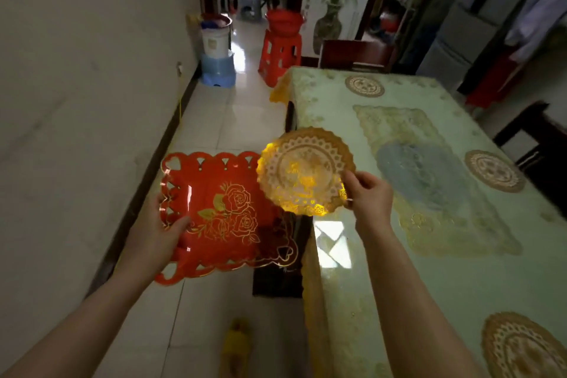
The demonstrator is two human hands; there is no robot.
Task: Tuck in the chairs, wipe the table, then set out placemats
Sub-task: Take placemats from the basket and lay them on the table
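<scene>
Beside the table's (445, 270) near left corner, head view: the left hand (159, 230) grips the left rim of a red tray (221, 212), thumb on top and fingers beneath. The tray is square with a scalloped, heart-pierced border and gold roses at its middle; it is held level over the tiled floor (221, 120), clear of the table.

The right hand (368, 190) pinches the right edge of a round gold mat (303, 169) between thumb and fingers. The mat is lacy and translucent, tilted toward the viewer, its left edge overlapping the tray's upper right corner and its right part over the table's edge.

On the green patterned cloth lie three more round mats: one at the far end (364, 86), one at the right edge (494, 170), one at the near right corner (524, 347).

A dark chair (352, 54) stands at the table's far end; another (540, 144) stands at the right side. A red stool (280, 54) stands on the floor beyond the table.
</scene>
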